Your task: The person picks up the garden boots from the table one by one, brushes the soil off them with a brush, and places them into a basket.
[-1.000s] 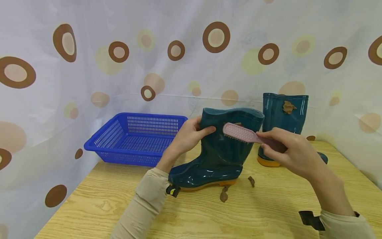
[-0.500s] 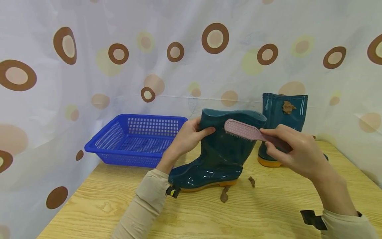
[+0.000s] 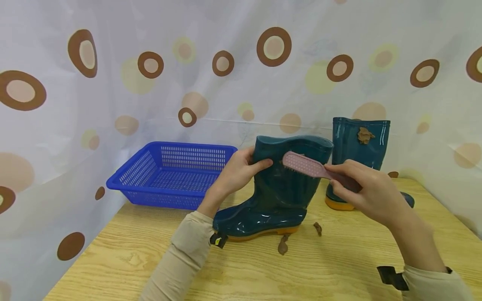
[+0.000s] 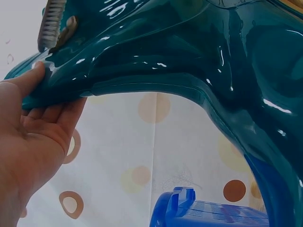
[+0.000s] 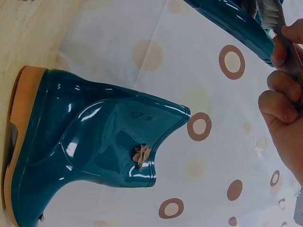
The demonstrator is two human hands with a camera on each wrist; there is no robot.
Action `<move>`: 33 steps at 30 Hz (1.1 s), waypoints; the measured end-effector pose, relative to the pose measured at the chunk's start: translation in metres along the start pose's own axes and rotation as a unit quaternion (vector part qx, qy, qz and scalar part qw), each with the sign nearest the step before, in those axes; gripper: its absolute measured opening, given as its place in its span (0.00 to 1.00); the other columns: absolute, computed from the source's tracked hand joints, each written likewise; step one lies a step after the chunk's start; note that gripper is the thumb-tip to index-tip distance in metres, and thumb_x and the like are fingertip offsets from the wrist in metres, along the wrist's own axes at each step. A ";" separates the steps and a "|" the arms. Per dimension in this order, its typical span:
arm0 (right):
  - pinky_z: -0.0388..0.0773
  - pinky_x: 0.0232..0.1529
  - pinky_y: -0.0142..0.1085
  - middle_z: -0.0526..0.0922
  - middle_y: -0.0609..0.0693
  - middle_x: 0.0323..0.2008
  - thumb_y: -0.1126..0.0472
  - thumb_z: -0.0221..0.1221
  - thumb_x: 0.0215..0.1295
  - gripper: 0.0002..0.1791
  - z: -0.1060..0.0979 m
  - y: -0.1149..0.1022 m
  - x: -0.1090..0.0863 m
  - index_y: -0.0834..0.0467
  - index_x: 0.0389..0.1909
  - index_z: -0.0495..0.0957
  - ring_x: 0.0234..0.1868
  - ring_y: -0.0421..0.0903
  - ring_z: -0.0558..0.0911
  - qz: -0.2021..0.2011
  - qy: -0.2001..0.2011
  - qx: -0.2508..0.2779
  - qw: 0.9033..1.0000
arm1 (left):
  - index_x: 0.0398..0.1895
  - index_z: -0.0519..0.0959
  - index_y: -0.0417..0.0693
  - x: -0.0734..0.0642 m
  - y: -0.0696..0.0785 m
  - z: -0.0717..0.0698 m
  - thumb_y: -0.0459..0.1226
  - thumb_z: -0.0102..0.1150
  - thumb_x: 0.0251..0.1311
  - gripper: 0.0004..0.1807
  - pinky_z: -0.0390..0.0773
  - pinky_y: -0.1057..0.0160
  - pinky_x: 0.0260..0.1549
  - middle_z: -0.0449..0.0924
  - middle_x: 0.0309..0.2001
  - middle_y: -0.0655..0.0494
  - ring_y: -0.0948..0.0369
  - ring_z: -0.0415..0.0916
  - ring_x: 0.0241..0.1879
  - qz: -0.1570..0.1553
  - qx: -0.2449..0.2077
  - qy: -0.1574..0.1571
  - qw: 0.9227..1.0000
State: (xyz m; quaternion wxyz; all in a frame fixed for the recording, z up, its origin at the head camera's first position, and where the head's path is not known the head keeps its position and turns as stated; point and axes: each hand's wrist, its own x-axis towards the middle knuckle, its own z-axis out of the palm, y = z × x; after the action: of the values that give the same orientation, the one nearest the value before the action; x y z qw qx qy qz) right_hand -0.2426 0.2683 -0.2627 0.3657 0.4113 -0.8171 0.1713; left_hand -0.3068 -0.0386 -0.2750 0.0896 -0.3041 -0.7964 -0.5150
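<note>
A dark teal rain boot [image 3: 280, 192] with a yellow-orange sole stands on the table, toe to the left. My left hand [image 3: 237, 169] grips its shaft near the top, thumb on the near side and fingers behind. In my right hand [image 3: 370, 192] is a pink scrub brush [image 3: 305, 164], held by its handle with the bristles against the upper shaft. Beside the bristles, the left wrist view shows a brown lump of mud [image 4: 68, 30] on the boot. The brush hides part of that patch in the head view.
A second teal boot [image 3: 357, 144] stands behind at the right, with a mud clump [image 3: 364, 135] near its top. Two mud bits, one nearer [image 3: 283, 245] and one farther [image 3: 318, 228], lie on the wooden table [image 3: 241, 271]. A blue plastic basket [image 3: 150, 193] sits at the back left.
The brush shifts slightly right and up, then back left, over the upper shaft. The boot's top tilts a little with it. My left hand keeps its hold.
</note>
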 end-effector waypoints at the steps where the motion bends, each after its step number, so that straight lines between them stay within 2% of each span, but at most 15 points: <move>1: 0.65 0.24 0.19 0.82 0.45 0.35 0.66 0.66 0.60 0.18 0.000 0.000 0.000 0.61 0.52 0.82 0.26 0.31 0.68 0.003 -0.003 0.001 1.000 | 0.56 0.78 0.48 0.000 0.000 0.000 0.44 0.58 0.69 0.16 0.83 0.58 0.51 0.86 0.49 0.51 0.59 0.85 0.47 0.000 0.000 0.000 1.000; 5: 0.66 0.24 0.19 0.83 0.45 0.35 0.72 0.68 0.52 0.23 -0.002 -0.001 -0.001 0.60 0.51 0.82 0.27 0.30 0.68 0.013 -0.011 0.012 1.000 | 0.55 0.78 0.48 0.000 0.001 0.001 0.44 0.58 0.69 0.16 0.83 0.58 0.51 0.86 0.48 0.51 0.59 0.85 0.46 -0.003 0.003 0.001 1.000; 11: 0.69 0.26 0.19 0.84 0.45 0.37 0.76 0.68 0.49 0.25 -0.004 -0.001 -0.002 0.59 0.51 0.82 0.27 0.29 0.70 0.013 -0.026 0.030 0.999 | 0.56 0.78 0.48 -0.001 0.000 0.002 0.45 0.59 0.68 0.17 0.83 0.58 0.51 0.86 0.48 0.52 0.59 0.85 0.46 -0.010 0.002 0.004 1.000; 19: 0.69 0.26 0.20 0.83 0.44 0.38 0.77 0.67 0.50 0.25 -0.011 0.000 -0.003 0.57 0.50 0.82 0.27 0.30 0.71 0.021 -0.063 0.054 0.996 | 0.57 0.78 0.49 -0.001 0.001 0.002 0.46 0.59 0.69 0.18 0.83 0.57 0.52 0.86 0.49 0.52 0.59 0.85 0.47 -0.011 0.006 0.006 1.000; 25: 0.69 0.26 0.19 0.81 0.39 0.34 0.74 0.68 0.52 0.21 -0.012 0.000 -0.005 0.54 0.47 0.82 0.26 0.28 0.70 0.023 -0.090 0.036 0.995 | 0.57 0.78 0.50 -0.001 0.002 0.001 0.46 0.59 0.69 0.18 0.83 0.57 0.52 0.85 0.50 0.53 0.59 0.85 0.48 -0.014 0.006 0.011 1.000; 30: 0.68 0.26 0.19 0.82 0.40 0.35 0.76 0.68 0.47 0.25 -0.012 -0.001 -0.003 0.56 0.48 0.82 0.27 0.28 0.70 -0.003 -0.064 0.046 0.997 | 0.57 0.77 0.49 -0.001 0.001 0.001 0.45 0.58 0.69 0.18 0.82 0.57 0.52 0.85 0.51 0.52 0.58 0.85 0.49 -0.008 0.004 0.011 1.000; 32: 0.67 0.25 0.19 0.81 0.40 0.36 0.76 0.67 0.48 0.25 -0.013 -0.001 -0.002 0.58 0.50 0.82 0.27 0.29 0.69 -0.016 -0.043 0.053 0.998 | 0.58 0.77 0.49 -0.001 0.001 0.001 0.45 0.58 0.69 0.18 0.82 0.57 0.53 0.85 0.51 0.52 0.58 0.85 0.49 -0.006 0.002 0.010 1.000; 33: 0.67 0.24 0.18 0.81 0.40 0.35 0.74 0.67 0.51 0.23 -0.013 -0.001 -0.001 0.59 0.50 0.82 0.27 0.28 0.68 -0.023 -0.032 0.055 0.998 | 0.58 0.77 0.49 -0.001 0.001 0.001 0.44 0.58 0.69 0.18 0.82 0.57 0.53 0.85 0.51 0.51 0.58 0.85 0.49 -0.006 0.001 0.010 1.000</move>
State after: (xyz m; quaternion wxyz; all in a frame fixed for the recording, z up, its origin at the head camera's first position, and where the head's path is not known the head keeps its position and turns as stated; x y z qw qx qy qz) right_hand -0.2355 0.2761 -0.2545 0.3201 0.4549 -0.8080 0.1942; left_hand -0.3054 -0.0377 -0.2754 0.0946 -0.2941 -0.7978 -0.5177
